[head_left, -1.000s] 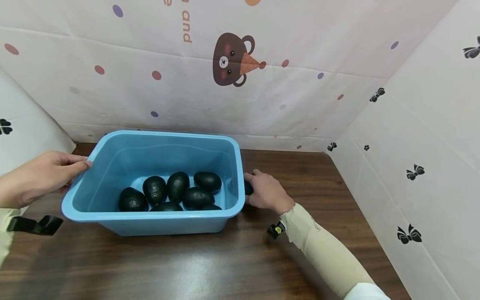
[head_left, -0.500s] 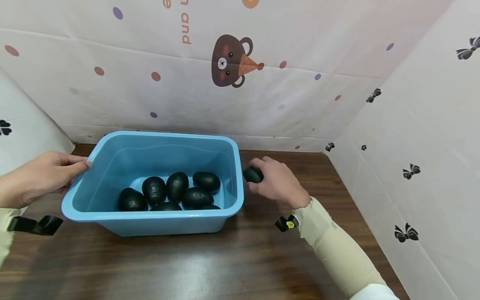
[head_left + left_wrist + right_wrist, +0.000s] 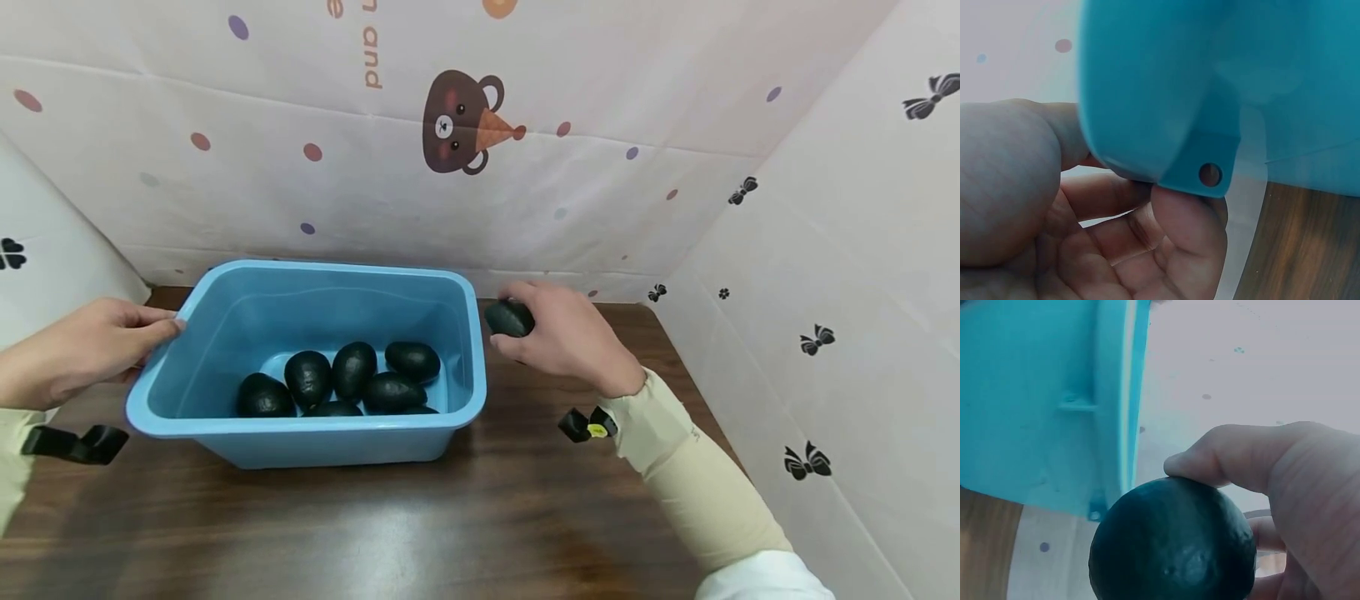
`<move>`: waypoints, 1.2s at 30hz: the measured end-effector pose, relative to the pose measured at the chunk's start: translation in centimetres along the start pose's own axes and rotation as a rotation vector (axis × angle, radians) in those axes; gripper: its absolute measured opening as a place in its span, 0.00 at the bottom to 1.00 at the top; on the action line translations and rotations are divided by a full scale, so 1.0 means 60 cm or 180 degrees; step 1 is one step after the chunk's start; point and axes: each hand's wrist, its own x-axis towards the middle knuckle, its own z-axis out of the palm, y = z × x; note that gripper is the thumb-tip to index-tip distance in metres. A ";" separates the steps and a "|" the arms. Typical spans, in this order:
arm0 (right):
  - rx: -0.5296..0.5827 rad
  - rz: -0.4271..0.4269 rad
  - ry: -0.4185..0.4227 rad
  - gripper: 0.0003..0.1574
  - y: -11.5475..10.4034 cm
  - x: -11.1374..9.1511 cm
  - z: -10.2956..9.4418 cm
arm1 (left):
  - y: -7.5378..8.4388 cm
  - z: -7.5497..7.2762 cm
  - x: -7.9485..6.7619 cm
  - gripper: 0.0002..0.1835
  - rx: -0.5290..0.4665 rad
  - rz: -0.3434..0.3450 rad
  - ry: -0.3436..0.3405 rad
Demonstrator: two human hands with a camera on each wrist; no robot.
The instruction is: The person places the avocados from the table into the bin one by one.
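Observation:
A light blue plastic tub [image 3: 300, 427] stands on the wooden table, with several dark green avocados [image 3: 354, 371] lying on its floor. My left hand [image 3: 97, 346] grips the tub's left rim, thumb on top; in the left wrist view the curled fingers [image 3: 1188, 228] sit under the rim beside a small tab with a hole. Just outside the tub's right rim, my right hand [image 3: 566, 337] holds another avocado [image 3: 510, 318] at about rim height. The right wrist view shows this avocado [image 3: 1172, 544] large, the thumb resting on its top and fingers behind it.
The brown wooden table [image 3: 465, 525] extends in front of the tub and to its right. A white patterned sheet [image 3: 600, 225] with a printed bear hangs close behind the tub. Another white sheet [image 3: 780, 392] with black bows borders the right side.
My right hand has risen from low beside the tub's right wall, bringing the avocado up and slightly to the right. The left hand stays on the rim, and the tub has not moved.

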 end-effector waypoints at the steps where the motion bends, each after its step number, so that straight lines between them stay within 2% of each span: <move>1: -0.0007 -0.0027 -0.0001 0.27 -0.003 0.002 -0.004 | 0.000 0.000 0.001 0.34 -0.0020 -0.0001 -0.0006; 10: -0.0024 -0.0142 -0.0030 0.26 -0.026 0.012 -0.024 | -0.004 0.000 0.004 0.34 -0.0099 -0.0001 -0.0025; 17: -0.0141 -0.0212 -0.0116 0.31 -0.047 0.026 -0.027 | -0.003 -0.001 0.004 0.34 -0.0084 -0.0043 -0.0024; 36: -0.0163 -0.0479 -0.0258 0.31 -0.093 0.062 -0.032 | 0.007 -0.002 -0.005 0.34 -0.0101 -0.0023 -0.0073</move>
